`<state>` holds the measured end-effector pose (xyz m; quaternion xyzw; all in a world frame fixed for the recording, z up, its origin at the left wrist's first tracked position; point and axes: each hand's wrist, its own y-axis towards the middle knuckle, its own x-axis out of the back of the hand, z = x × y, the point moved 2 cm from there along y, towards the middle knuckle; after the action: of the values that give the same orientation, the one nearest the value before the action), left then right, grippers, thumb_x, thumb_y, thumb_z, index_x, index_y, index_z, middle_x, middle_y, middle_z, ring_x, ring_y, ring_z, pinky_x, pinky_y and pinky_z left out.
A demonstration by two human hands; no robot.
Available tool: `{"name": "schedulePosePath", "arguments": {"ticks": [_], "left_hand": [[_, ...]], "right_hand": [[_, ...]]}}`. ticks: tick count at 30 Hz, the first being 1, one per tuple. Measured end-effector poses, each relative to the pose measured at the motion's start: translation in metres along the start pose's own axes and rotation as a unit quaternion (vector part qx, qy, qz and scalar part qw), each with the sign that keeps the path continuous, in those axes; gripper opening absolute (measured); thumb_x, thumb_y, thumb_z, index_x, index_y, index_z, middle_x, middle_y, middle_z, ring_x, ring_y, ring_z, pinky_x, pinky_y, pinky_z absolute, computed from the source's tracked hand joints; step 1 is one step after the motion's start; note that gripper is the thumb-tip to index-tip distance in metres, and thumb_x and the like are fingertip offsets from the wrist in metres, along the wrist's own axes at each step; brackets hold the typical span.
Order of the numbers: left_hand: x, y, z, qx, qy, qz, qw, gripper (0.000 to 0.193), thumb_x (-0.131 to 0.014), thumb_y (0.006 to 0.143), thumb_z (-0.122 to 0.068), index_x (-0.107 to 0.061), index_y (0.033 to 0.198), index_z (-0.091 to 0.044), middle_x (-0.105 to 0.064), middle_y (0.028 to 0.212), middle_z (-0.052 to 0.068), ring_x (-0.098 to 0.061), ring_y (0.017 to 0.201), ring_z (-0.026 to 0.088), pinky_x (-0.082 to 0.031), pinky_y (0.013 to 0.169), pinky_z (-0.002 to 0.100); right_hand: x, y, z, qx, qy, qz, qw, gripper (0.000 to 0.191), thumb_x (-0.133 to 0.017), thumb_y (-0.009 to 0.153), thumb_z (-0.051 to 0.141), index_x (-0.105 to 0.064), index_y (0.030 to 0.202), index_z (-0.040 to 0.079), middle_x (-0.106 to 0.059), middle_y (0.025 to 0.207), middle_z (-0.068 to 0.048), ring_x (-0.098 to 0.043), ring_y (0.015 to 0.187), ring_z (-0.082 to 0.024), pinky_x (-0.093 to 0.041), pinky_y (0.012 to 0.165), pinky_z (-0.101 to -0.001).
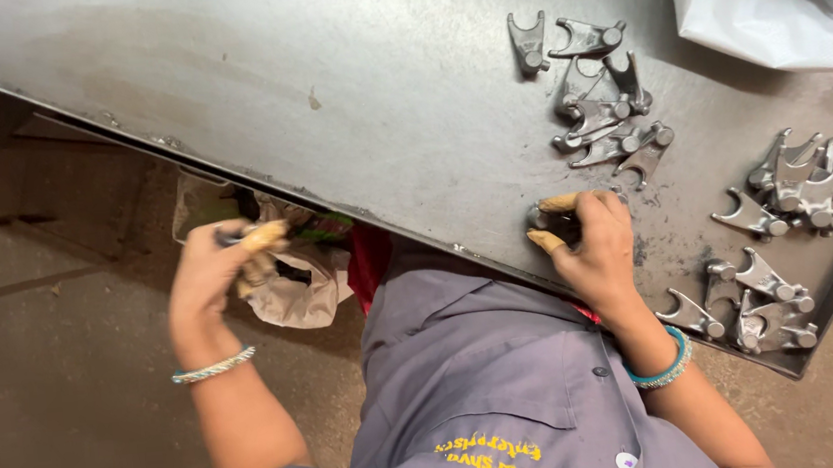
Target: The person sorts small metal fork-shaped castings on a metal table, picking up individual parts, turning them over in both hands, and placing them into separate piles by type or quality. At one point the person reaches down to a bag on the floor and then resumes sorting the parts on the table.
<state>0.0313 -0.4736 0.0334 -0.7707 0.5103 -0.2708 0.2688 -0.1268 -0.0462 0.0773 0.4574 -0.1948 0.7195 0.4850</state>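
Grey steel surface point(344, 90) carrying forks. Right hand point(593, 239) gripping one fork point(541, 218) at near edge, pile point(600, 97) lying at 12 o'clock. Left hand point(214, 272) holding small tool point(236, 235) over bag point(290, 285), off surface. Advice: keeping fork pinned flat.

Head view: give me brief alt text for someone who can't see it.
The right hand grips a grey metal fork part on a steel table, beside clusters of similar parts. The left hand holds something small over a bag below the table edge.
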Motion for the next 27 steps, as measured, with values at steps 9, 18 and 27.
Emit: {"name": "schedulePosePath", "arguments": {"ticks": [9,18,27], "left_hand": [[-0.176,0.008,-0.084,-0.071,-0.095,0.259,0.959,0.023,-0.073,0.093,-0.023,-0.075,0.103,-0.002,-0.070,0.075,0.003,-0.058,0.055,0.006,-0.042,0.045,0.019],[-0.339,0.021,-0.058,-0.061,-0.180,0.333,0.924,0.035,-0.070,0.097,-0.036,-0.071,0.111,-0.004,-0.073,0.081,0.006,-0.066,0.062,0.009,-0.052,0.050,0.024],[-0.376,0.006,-0.029,0.047,-0.245,0.376,0.892,0.055,-0.062,0.099,-0.054,-0.067,0.131,-0.010,-0.075,0.114,0.001,-0.071,0.099,0.010,-0.058,0.082,0.034]], "right_hand": [[0.015,-0.038,-0.085,-0.273,0.742,-0.012,0.612,0.050,-0.084,0.090,-0.002,-0.058,0.132,0.004,-0.068,0.123,-0.016,-0.065,0.101,-0.020,-0.053,0.080,-0.0289],[0.022,-0.053,-0.111,-0.289,0.764,-0.054,0.574,0.053,-0.081,0.087,0.006,-0.057,0.134,0.003,-0.069,0.125,-0.020,-0.068,0.112,-0.028,-0.056,0.095,-0.0361],[0.038,-0.052,-0.077,-0.254,0.655,-0.038,0.711,0.042,-0.070,0.097,-0.003,-0.058,0.137,-0.002,-0.071,0.118,-0.014,-0.067,0.106,-0.017,-0.054,0.095,-0.0287]]}}
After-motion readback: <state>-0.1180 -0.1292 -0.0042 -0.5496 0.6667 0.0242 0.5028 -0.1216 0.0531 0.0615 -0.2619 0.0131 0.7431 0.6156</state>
